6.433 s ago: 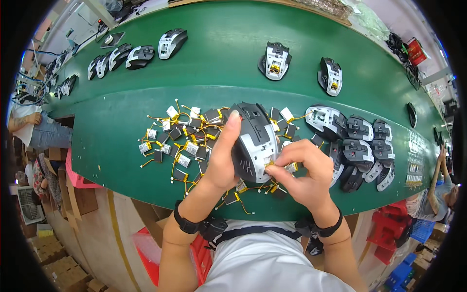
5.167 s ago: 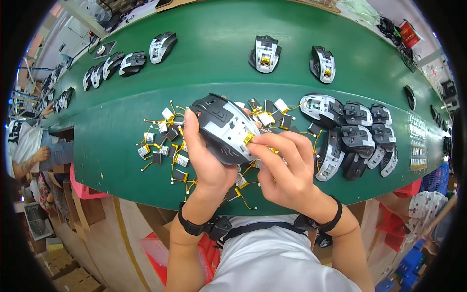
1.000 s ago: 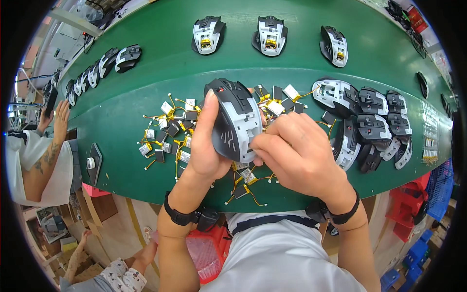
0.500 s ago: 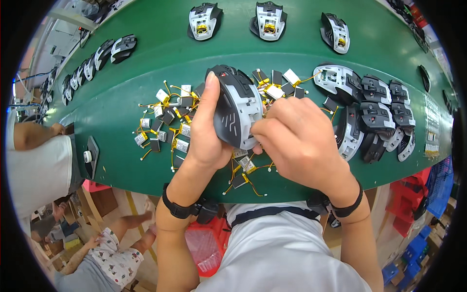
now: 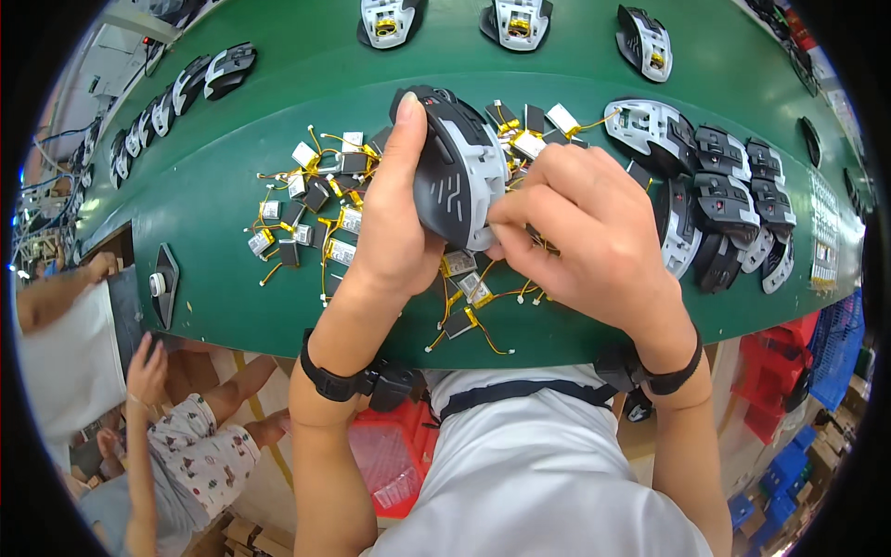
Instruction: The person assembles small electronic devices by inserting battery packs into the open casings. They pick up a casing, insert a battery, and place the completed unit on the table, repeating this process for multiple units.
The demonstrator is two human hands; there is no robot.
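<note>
A black and white computer mouse (image 5: 455, 176) is gripped in my left hand (image 5: 394, 218), tilted on its side with the thumb along its upper end. My right hand (image 5: 594, 237) is closed in a pinch against the white frame at the mouse's lower right side. Whatever lies between those fingertips is hidden. Under and around both hands, loose small battery packs (image 5: 342, 252) with thin wires and white plugs are scattered on the green table (image 5: 223, 306).
To the right sit several grouped mice (image 5: 726, 200), beside a pale strip of small parts (image 5: 823, 232). Open mice with yellow-wrapped batteries (image 5: 517, 26) line the far side. More mice (image 5: 229, 70) form a row at left. Other people (image 5: 200, 446) are at the lower left.
The table and its contents appear slightly higher in the picture. My hands stay on the mouse, the right still pinching at its side. At lower left, another person's arm has come up.
</note>
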